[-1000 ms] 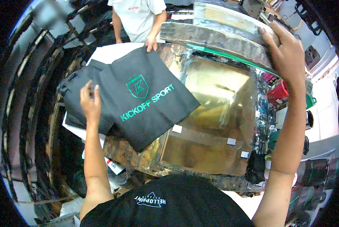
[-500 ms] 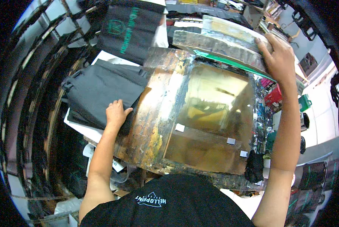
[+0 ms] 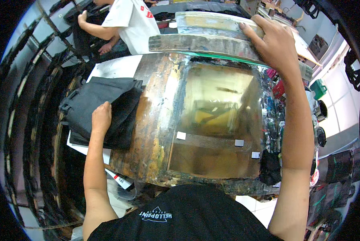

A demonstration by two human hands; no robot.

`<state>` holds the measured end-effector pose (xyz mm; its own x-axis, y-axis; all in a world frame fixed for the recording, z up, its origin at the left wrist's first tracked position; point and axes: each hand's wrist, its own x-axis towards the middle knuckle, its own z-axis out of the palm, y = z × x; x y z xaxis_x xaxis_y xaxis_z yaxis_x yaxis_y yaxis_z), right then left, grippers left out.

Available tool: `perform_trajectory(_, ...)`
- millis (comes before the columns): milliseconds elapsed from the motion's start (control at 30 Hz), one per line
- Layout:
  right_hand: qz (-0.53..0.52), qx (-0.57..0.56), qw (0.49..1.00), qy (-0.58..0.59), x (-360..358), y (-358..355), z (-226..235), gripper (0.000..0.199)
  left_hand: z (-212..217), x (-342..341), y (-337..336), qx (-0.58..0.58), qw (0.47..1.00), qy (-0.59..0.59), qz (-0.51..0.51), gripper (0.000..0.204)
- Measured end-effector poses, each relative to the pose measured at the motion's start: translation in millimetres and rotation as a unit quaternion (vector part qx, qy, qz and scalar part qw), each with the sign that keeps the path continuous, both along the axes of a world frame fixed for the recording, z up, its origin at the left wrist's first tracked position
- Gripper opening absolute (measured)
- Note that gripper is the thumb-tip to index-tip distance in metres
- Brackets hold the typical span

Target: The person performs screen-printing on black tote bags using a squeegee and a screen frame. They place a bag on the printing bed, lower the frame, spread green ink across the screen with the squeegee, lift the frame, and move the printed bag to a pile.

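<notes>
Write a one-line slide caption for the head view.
Left hand rests on stacked black fabric; right hand holds the raised printing frame.

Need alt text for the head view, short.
Left hand rests on a stack of black fabric bags while the right hand grips a raised wooden screen-printing frame over a paint-stained printing table. A co-worker stands beyond.

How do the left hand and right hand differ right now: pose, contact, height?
The left hand lies palm-down on the stack of black fabric bags beside the table; the right hand grips the raised wooden screen frame at the far edge. The left hand sits low and close with its arm bent; the right hand is up and far out on a straight arm. Left fingers curl slightly; right fingers spread over the frame. Both are bare.
</notes>
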<state>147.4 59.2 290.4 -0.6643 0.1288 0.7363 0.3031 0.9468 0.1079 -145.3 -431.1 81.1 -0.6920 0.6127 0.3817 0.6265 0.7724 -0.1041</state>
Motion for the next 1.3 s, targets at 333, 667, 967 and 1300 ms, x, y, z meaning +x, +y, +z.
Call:
perform_trajectory(333,0.004,-0.003,1.0,0.022,1,-7,5,0.051,7,-6,31,-0.002,0.999,-0.04,0.014,0.029)
perform_trajectory(667,-0.031,-0.075,0.996,-0.03,4,-19,18,0.054,28,-37,15,0.231,0.967,-0.105,0.018,0.035)
perform_trajectory(967,-0.052,-0.137,0.988,-0.056,4,-26,28,0.055,77,23,120,0.147,0.948,-0.237,-0.152,0.033)
perform_trajectory(1300,-0.03,-0.077,0.995,-0.058,5,-8,12,0.056,-79,167,322,0.134,0.848,-0.399,-0.321,0.047)
